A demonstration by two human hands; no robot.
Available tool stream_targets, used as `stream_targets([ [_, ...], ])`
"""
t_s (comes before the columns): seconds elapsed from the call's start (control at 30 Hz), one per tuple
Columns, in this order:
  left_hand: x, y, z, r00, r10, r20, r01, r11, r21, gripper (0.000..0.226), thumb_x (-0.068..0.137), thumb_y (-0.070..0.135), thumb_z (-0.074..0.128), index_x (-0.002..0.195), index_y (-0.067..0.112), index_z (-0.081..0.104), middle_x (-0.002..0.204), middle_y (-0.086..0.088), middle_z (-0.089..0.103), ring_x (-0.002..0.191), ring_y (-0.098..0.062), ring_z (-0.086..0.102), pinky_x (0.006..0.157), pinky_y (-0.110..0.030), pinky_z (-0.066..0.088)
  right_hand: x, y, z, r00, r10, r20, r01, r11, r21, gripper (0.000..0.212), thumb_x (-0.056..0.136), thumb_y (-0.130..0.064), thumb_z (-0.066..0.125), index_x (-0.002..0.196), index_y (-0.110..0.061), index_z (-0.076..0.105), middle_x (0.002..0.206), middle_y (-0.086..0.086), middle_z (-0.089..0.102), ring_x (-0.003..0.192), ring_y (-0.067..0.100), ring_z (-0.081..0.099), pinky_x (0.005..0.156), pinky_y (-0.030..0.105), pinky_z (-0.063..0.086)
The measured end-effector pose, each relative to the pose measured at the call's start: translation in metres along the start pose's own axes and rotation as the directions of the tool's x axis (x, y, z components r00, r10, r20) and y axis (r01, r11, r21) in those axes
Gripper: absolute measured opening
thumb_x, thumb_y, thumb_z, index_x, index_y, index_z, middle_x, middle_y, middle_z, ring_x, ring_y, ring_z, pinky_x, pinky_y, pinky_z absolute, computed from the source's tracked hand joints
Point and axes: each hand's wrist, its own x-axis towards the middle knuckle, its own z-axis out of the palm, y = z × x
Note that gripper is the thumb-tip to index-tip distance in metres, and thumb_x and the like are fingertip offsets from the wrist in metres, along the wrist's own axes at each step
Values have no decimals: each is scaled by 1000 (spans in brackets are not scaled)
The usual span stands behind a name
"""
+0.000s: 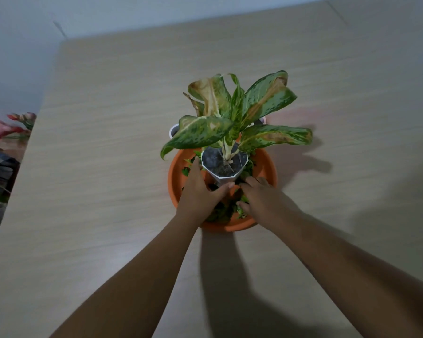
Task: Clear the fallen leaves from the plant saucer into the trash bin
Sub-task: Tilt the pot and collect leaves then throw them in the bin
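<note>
Left hand (200, 191) gripping white pot (217, 164), right hand (261, 201) apparently pinching fallen leaves (221, 212) in orange saucer (266, 165)

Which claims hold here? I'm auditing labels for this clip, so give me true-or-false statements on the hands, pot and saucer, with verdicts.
1. The left hand holds the white pot. True.
2. The saucer is blue. False: it is orange.
3. The right hand's fingers curl into the fallen leaves in the saucer. True.
4. The white pot stands outside the saucer. False: it is within the saucer's rim.
</note>
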Motion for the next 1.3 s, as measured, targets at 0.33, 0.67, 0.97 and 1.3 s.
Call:
stream_targets([
  [0.33,21,-2,-6,998,53,18,-54,995,88,91,68,53,78,144,28,34,140,11,49,125,-5,48,106,-31,45,0,8,0,999,-24,39,21,998,60,24,96,-21,46,108,-13,65,112,6,59,110,28,52,91,41,47],
  [0.67,22,2,-8,996,88,-12,-87,992,89,84,69,51,79,139,28,38,133,18,50,121,0,48,99,-17,43,12,7,3,1000,19,-20,-19,1000,2,53,87,-48,55,130,-17,49,140,2,42,132,25,36,101,39,45],
  [0.97,27,2,-15,997,70,-9,-70,995,67,83,72,49,76,141,24,37,139,10,48,124,-4,48,104,-33,46,-4,9,2,997,-71,-11,72,995,67,35,93,-39,49,119,-18,58,121,0,51,114,18,50,92,32,47],
  [1.3,18,2,-10,998,69,-7,-68,995,77,85,75,43,77,143,25,30,128,21,43,119,6,42,97,-11,40,-10,-1,0,989,-111,99,94,982,167,51,93,-40,50,139,-19,45,147,-1,38,139,18,31,113,32,30],
])
